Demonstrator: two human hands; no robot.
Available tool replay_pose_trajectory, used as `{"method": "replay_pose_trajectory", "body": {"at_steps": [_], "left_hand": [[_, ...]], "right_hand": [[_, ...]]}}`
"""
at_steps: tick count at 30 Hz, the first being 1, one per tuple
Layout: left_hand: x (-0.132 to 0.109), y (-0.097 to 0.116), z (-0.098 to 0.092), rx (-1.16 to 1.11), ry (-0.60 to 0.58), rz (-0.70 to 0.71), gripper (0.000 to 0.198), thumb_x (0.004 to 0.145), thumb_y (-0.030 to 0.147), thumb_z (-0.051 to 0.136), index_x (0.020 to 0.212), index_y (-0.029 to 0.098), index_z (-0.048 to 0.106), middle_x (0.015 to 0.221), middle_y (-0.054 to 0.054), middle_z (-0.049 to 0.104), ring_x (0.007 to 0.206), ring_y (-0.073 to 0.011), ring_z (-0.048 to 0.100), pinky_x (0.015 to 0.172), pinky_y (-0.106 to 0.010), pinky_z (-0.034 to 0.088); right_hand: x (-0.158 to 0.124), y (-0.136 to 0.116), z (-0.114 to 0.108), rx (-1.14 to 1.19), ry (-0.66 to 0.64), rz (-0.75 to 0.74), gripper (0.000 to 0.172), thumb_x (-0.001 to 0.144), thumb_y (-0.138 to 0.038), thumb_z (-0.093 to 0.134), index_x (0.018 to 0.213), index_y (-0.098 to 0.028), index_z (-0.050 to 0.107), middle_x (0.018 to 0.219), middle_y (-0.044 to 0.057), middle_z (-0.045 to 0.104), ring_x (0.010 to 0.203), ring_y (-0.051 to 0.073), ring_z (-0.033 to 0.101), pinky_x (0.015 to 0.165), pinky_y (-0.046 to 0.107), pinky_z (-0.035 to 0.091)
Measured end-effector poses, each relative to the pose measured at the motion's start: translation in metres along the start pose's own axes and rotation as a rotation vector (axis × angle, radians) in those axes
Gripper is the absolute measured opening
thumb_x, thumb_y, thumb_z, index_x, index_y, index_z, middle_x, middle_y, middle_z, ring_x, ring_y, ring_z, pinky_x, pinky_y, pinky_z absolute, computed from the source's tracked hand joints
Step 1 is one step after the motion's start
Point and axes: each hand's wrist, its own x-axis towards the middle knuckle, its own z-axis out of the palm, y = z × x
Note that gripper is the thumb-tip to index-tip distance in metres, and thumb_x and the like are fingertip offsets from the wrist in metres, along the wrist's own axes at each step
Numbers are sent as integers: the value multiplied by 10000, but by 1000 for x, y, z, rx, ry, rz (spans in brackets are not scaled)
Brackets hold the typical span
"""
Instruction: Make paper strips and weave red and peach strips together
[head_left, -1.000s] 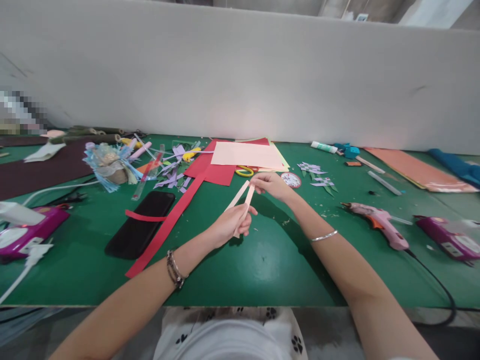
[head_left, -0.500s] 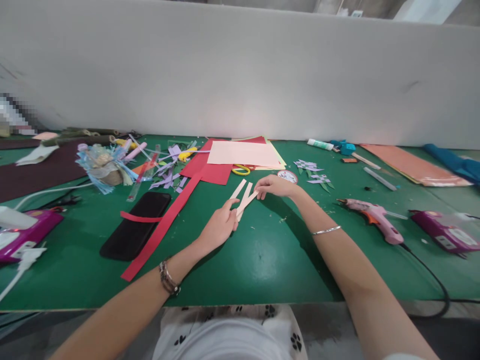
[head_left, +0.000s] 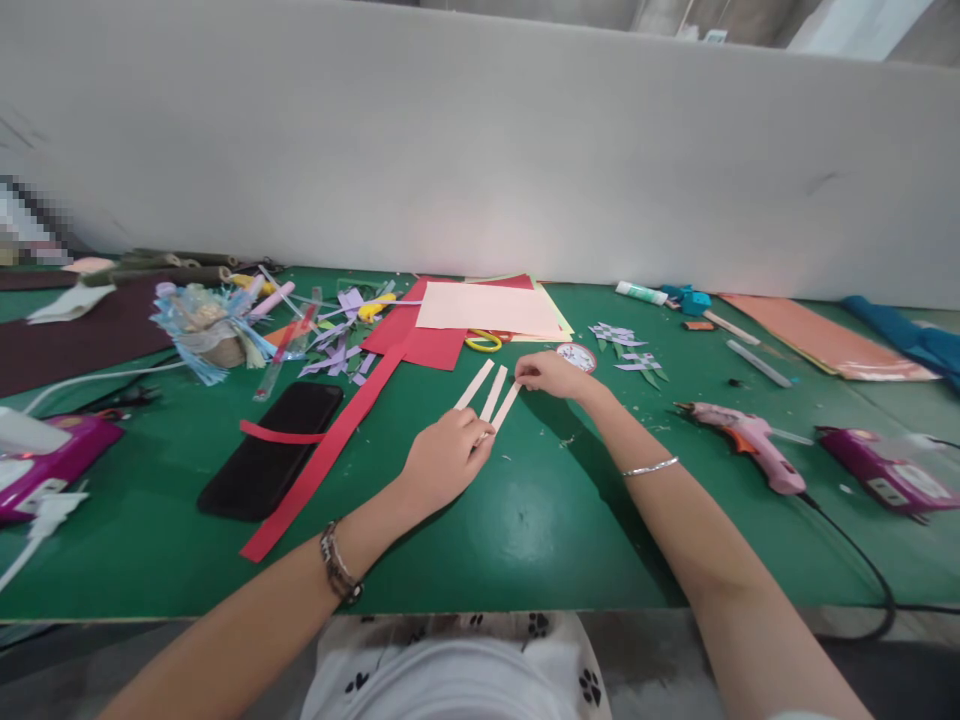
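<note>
Three pale pink paper strips (head_left: 491, 391) lie side by side on the green table (head_left: 525, 520), fanned slightly. My left hand (head_left: 444, 458) rests on their near ends, fingers pressed down on them. My right hand (head_left: 550, 374) touches the far end of the rightmost strip with pinched fingertips. Just beyond lie a pale pink sheet (head_left: 487, 307) on red paper (head_left: 420, 340) and yellow scissors (head_left: 482, 342).
A black phone (head_left: 274, 460) and a long red strip (head_left: 330, 445) lie to the left. Paper scraps, a ruler and a blue ribbon bundle (head_left: 206, 330) clutter the back left. A pink glue gun (head_left: 750, 445) with cord and a purple device (head_left: 889, 470) sit right. A white partition closes the back.
The strips were held up above the table in both hands; now they lie flat on it, spread into three, with both hands lowered onto their ends.
</note>
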Motion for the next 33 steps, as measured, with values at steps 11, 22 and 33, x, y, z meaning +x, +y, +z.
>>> {"method": "replay_pose_trajectory", "body": {"at_steps": [11, 22, 33], "left_hand": [[-3, -13, 15, 123, -237, 288, 505, 881, 426, 224, 1326, 191, 270, 1397, -35, 261, 1286, -196, 208, 1051, -445, 77], [-4, -9, 11, 129, -326, 262, 616, 846, 523, 233, 1348, 168, 200, 1423, -52, 154, 1311, -206, 111, 1048, -459, 51], [-3, -9, 10, 140, -309, 247, 660, 837, 544, 206, 1351, 132, 188, 1416, -80, 158, 1306, -214, 137, 1046, -474, 15]], "right_hand": [[2, -5, 9, -94, 81, -51, 120, 718, -96, 487, 685, -135, 596, 656, 11, 608, 580, 89, 494, 587, 197, 350], [3, -8, 17, -167, 152, -3, 95, 705, -91, 483, 679, -128, 567, 636, 16, 584, 556, 89, 465, 556, 189, 324], [5, -9, 27, -303, 217, 84, 134, 800, -157, 400, 795, -140, 533, 781, 69, 604, 693, 138, 527, 597, 212, 334]]}}
